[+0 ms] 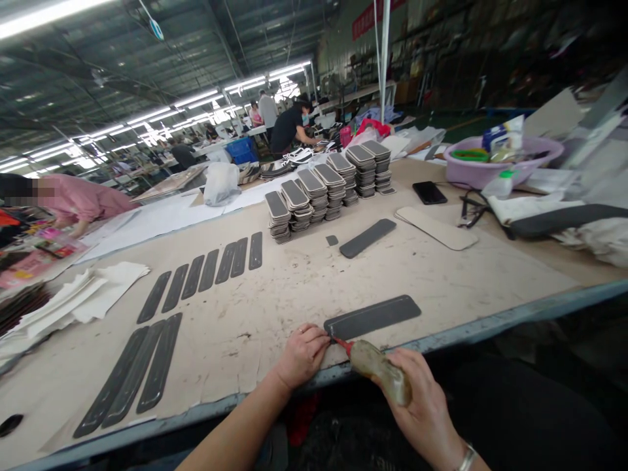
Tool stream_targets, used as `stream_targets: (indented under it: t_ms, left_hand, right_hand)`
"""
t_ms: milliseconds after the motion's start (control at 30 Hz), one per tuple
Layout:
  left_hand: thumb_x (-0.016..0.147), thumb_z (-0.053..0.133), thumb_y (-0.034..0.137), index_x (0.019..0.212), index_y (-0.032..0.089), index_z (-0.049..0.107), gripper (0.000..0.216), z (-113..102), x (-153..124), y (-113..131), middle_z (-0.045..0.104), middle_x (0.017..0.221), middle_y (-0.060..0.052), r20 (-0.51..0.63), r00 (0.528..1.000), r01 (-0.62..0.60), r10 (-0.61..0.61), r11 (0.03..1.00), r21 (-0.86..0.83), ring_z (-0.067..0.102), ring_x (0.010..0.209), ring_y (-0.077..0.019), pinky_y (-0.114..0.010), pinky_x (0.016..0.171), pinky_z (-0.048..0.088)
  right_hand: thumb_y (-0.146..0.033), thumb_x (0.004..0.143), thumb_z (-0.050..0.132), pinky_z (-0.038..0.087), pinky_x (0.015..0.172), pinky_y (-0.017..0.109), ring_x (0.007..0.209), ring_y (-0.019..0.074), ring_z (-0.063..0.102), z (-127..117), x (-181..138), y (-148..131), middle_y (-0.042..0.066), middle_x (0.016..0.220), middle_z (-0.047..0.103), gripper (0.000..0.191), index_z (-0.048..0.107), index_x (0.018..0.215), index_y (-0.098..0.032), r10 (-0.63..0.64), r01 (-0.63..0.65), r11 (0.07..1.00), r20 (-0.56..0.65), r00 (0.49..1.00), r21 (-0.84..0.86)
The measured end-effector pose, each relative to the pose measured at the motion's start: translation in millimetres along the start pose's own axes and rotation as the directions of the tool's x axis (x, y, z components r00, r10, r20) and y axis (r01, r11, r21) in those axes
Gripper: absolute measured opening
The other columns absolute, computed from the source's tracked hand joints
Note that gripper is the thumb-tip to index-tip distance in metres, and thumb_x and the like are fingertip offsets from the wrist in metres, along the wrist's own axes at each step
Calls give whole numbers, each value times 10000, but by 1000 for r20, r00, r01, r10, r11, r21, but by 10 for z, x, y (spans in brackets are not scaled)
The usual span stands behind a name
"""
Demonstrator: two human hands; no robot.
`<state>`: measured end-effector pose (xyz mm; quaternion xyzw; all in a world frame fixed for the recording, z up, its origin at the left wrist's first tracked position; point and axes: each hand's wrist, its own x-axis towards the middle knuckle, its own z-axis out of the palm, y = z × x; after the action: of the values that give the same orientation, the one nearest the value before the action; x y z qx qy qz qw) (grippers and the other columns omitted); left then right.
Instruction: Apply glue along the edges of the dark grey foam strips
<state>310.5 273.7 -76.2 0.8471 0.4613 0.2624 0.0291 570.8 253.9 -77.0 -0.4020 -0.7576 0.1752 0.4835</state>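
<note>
1. Right hand (426, 404) wrapped in a closed grip around a squeeze bottle (381, 371), red nozzle (341, 343) touching the near left corner of a dark strip (371, 316).
2. Left hand (301, 355) pinning that corner, fingers together, empty.
3. Strip flat at the counter (275, 288) front edge.
4. More dark strips (206, 269) laid in rows further left; stacked pieces (326, 186) behind.

The right hand (422, 405) hides the squeeze bottle's (380, 369) underside.
</note>
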Motion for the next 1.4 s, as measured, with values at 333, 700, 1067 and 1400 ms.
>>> stream_targets:
  t_ms: [333, 700, 1067, 1400]
  left_hand:
    - [884, 495, 140, 976, 174, 674, 204, -22, 18, 13, 675, 947, -82, -19, 1000, 1, -1, 1000, 2, 609, 886, -179, -368, 840, 530]
    - [871, 533, 140, 973, 166, 665, 169, 16, -2, -9, 664, 972, -87, -17, 1000, 18, -19, 999, -30, 594, 912, -193, -396, 869, 510]
    - [874, 516, 117, 946, 167, 649, 159, 46, 30, -9, 641, 926, -80, -33, 999, 25, -27, 997, -74, 579, 880, -188, -375, 823, 520]
    - [872, 520, 104, 975, 163, 629, 161, 46, 36, -1, 640, 948, -76, -28, 999, 15, -16, 999, -36, 584, 906, -177, -356, 860, 509]
  right_hand:
    - [-211, 847, 559, 564, 739, 356, 952, 232, 587, -386, -13, 251, 110, 1067, 529, 325, 493, 1166, -215, 43, -65, 986, -146, 988, -152]
    - [-286, 805, 668, 535, 765, 398, 921, 247, 571, -501, 85, 401, 106, 1013, 548, 370, 504, 1123, -195, 40, -126, 962, -333, 942, -241]
    - [-223, 856, 573, 536, 779, 356, 925, 213, 570, -304, 134, 327, 95, 1042, 527, 303, 496, 1149, -209, 90, -123, 983, -224, 970, -136]
    - [-339, 841, 624, 491, 812, 378, 905, 221, 547, -510, 217, 475, 76, 999, 542, 347, 487, 1126, -194, 133, -239, 942, -389, 912, -237]
